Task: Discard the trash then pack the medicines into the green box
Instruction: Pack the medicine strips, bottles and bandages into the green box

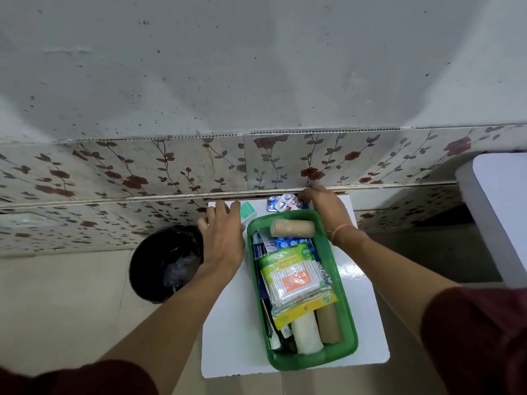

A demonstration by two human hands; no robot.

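Left hand [224, 235] fingers spread, open, just left of the small packet [245, 213]; right hand [322, 208] fingertips touch blister packs [283, 203] (grip unclear) beyond the green box [343, 283].

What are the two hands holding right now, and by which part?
The right hand has its grip on the blister packs at their right edge. The left hand lies flat by the small teal box; whether it grips cannot be told.

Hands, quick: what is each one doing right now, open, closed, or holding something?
Left hand: open, fingers spread beside a small teal packet.
Right hand: fingers at the blister packs; grip cannot be told.
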